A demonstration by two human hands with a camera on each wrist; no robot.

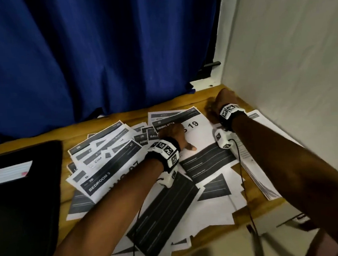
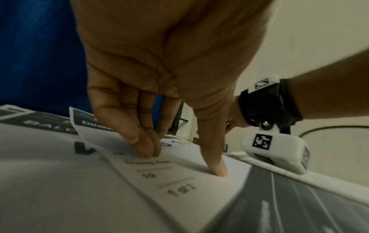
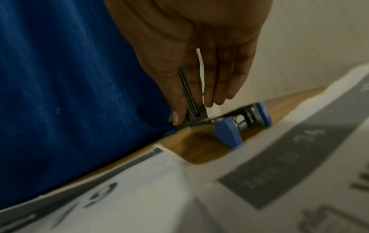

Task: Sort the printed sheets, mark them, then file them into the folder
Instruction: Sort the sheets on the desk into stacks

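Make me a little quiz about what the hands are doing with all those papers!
1. True or false: the left hand holds the black folder.
2. Which number is printed on the sheet under the left hand? A 19, B 42, C 55.
3. Fill in: the right hand pinches a dark metal piece beside the ____ curtain.
Key: 1 false; 2 A; 3 blue.

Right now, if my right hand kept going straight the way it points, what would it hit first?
Probably the blue curtain: the right hand, gripping a stapler-like tool at the table's far edge, points toward it. Depth is unclear.
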